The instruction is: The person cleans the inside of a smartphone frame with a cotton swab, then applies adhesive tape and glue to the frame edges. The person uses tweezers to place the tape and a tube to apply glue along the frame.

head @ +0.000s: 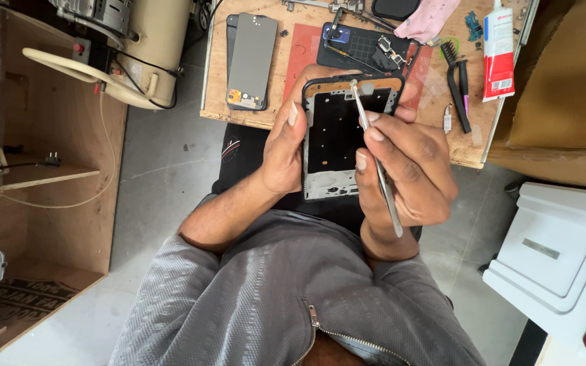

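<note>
My left hand has a closed grip around the side of the phone frame, which I hold up over my lap, just in front of the edge of the table rather than resting on it. My right hand is closed in a pinch on the metal tweezers, whose tips sit at the top of the frame, close to the small opening near its upper edge. The worst risk I see is a slip: the tweezers are long and thin, and if I press too hard their points could skate across the dark inner plate and scratch it or catch on a small part along the bottom strip. Because the frame hangs in the air, held only along one side, any push from the tips could twist it in my fingers, and it might drop onto my lap or the floor. Whether anything is caught between the tips I cannot tell; a tiny piece there could easily spring off and be lost. Behind the frame, the table is crowded with a loose phone screen, an opened phone body on a red mat, a brush and a glue tube, so a jerk forward could knock those about.
</note>
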